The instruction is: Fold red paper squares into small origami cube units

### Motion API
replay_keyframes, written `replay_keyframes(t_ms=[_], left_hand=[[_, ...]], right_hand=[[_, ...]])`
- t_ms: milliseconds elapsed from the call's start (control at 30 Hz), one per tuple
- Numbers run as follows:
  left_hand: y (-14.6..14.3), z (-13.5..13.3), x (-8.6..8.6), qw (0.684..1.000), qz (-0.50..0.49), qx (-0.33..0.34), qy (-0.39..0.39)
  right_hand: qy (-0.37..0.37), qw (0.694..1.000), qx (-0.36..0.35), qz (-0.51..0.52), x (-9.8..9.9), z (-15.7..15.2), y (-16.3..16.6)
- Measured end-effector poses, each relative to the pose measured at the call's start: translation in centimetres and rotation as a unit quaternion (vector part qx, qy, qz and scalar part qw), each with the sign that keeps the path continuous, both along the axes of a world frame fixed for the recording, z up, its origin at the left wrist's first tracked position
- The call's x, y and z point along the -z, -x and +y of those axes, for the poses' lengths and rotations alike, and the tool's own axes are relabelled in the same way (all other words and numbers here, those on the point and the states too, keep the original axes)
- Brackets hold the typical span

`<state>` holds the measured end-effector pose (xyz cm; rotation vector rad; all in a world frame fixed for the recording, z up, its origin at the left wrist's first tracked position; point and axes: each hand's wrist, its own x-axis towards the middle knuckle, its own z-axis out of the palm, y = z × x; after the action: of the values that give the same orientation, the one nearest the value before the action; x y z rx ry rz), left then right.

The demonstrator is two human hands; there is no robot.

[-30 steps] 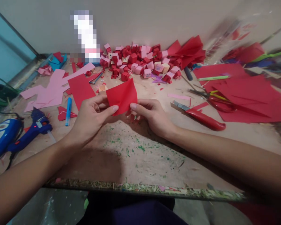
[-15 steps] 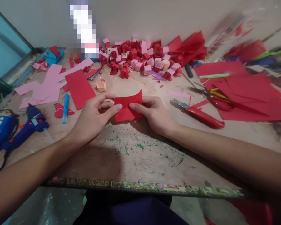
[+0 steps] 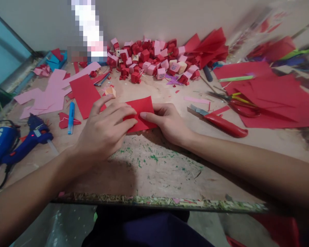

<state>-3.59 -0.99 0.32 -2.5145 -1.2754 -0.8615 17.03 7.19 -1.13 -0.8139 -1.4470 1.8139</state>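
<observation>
Between my hands, just above the middle of the table, is a small piece of red paper (image 3: 145, 103). My right hand (image 3: 168, 120) pinches its right side, thumb on the near face and fingers behind. My left hand (image 3: 106, 125) closes over its left side, with the fingertips and thumb on the paper and the back of the hand turned up. That hand hides the paper's left end. A larger red paper rectangle (image 3: 84, 94) lies beyond my left hand, close to a small cream paper box (image 3: 110, 92).
Small red and pink paper boxes (image 3: 149, 63) are heaped at the back. On the right are red-handled pliers (image 3: 221, 123), scissors (image 3: 244, 104) and red sheets (image 3: 273, 99). A blue glue gun (image 3: 28, 144), a blue marker (image 3: 71, 118) and pink paper (image 3: 50, 97) lie left.
My left hand has turned over the paper's left part, its fingers now on the near face where only the thumb was. The paper is tilted slightly; my right hand keeps its pinch.
</observation>
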Motion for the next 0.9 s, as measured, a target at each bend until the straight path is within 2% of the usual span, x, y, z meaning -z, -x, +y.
replay_keyframes(t_ms=[267, 467, 567, 700, 800, 900], left_hand=[[0.1, 0.4, 0.1, 0.998, -0.016, -0.012, 0.059], [-0.3, 0.4, 0.0, 0.999, -0.044, -0.016, 0.024], [-0.6, 0.2, -0.2, 0.992, -0.107, -0.032, 0.05], [-0.9, 0.0, -0.4, 0.976, -0.189, -0.056, 0.098], [-1.0, 0.0, -0.3, 0.971, -0.196, -0.051, 0.125], [-0.7, 0.2, 0.1, 0.977, -0.183, -0.028, 0.109]], right_hand=[[0.021, 0.998, -0.043, 0.05, 0.1, 0.0, -0.3], [-0.056, 0.997, -0.046, 0.035, 0.9, 0.4, -0.5], [-0.074, 0.995, -0.056, 0.021, 1.0, 0.6, -0.7], [-0.101, 0.989, -0.104, 0.028, 0.6, 0.7, -0.8], [-0.102, 0.986, -0.125, 0.044, 0.4, 0.7, -0.8], [-0.089, 0.988, -0.118, 0.052, 0.4, 0.7, -0.8]])
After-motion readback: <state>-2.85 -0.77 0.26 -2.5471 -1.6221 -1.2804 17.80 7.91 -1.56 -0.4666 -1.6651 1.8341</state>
